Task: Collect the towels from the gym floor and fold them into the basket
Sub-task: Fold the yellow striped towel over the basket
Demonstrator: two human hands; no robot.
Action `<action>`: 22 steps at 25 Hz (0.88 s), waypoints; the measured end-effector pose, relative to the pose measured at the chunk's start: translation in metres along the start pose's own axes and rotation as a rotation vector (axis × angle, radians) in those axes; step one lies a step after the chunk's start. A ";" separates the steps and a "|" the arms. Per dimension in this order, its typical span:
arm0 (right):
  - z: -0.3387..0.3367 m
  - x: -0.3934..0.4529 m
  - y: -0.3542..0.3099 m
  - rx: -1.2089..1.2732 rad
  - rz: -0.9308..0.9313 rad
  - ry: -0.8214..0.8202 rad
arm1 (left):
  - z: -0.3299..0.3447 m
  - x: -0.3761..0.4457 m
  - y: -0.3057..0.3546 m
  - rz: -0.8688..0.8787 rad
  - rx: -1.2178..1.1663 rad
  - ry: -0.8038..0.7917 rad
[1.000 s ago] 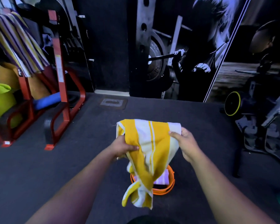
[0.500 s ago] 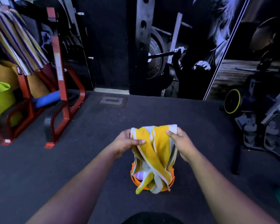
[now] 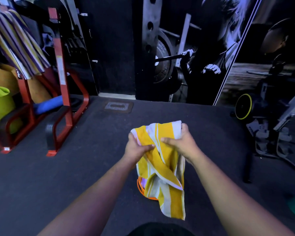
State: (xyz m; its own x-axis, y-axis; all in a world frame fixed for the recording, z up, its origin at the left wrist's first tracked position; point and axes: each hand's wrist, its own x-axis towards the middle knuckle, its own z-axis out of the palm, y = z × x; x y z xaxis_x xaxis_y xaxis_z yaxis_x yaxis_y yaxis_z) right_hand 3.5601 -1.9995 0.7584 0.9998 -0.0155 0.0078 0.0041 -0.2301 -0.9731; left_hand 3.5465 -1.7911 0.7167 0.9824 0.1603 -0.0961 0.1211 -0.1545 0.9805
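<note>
Above the gym floor [image 3: 75, 167], both hands' fingers [image 3: 167, 139] pinch the towel [image 3: 162, 160].

A red metal rack [image 3: 62, 79] stands at left — a blue roll [image 3: 48, 104] lies inside it. A yellow-rimmed wheel [image 3: 243, 106] sits at right, perhaps part of a machine.

We stand on a dark rubber floor [image 3: 41, 176] in dim light, with a small metal plate [image 3: 118, 106] set into it near the far wall; that wall carries a black-and-white mural [image 3: 203, 53] of a lifter at a barbell. To our left stands a red rack [image 3: 61, 79] with a striped cloth [image 3: 19, 43] draped over it and a blue roll [image 3: 48, 104] at its base; to our right sits a yellow-rimmed wheel [image 3: 243, 106] beside dark equipment.
</note>
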 end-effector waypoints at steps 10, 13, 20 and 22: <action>-0.024 -0.005 0.020 -0.275 -0.159 0.222 | -0.036 0.028 0.007 0.137 0.030 -0.054; -0.012 -0.014 0.009 0.457 0.013 0.089 | -0.027 0.015 0.017 -0.035 -0.578 -0.139; -0.002 -0.006 0.024 -0.236 -0.012 0.305 | -0.009 0.018 0.036 -0.006 -0.571 -0.168; 0.013 -0.012 0.020 -0.355 -0.235 0.293 | -0.006 0.016 0.039 0.022 -0.535 -0.217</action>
State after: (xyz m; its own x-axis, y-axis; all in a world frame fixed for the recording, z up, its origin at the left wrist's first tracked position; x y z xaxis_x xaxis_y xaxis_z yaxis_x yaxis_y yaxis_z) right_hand 3.5485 -1.9907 0.7360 0.9257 -0.1836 0.3307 0.1716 -0.5753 -0.7997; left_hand 3.5665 -1.7884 0.7544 0.9974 -0.0499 -0.0519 0.0666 0.3677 0.9275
